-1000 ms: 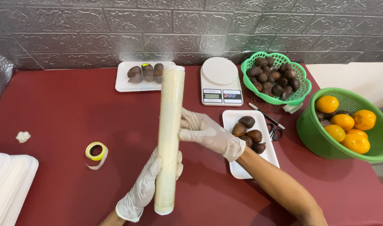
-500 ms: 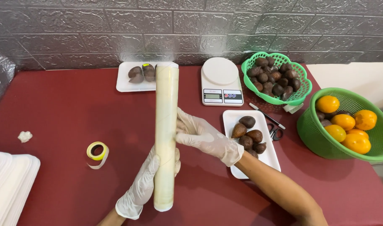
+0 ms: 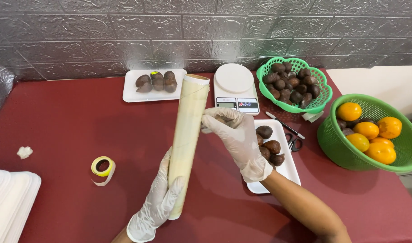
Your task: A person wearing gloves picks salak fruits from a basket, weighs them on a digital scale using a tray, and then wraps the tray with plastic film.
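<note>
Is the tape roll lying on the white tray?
No, the tape roll lies on the red table, left of the wrap roll.

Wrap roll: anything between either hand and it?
Nothing visible. The left hand grips the lower end of the wrap roll, and the right hand touches its upper half from the side. The white tray of brown fruit lies behind the right hand.

A grey wall (image 3: 125, 31) of embossed brick-pattern panels is seen beyond the grip, running across the whole top. Under and around the grip a dark red table surface (image 3: 66, 121) is spread. To the far right, a pale plain surface (image 3: 377, 83) is glimpsed. Light is even and soft.
</note>
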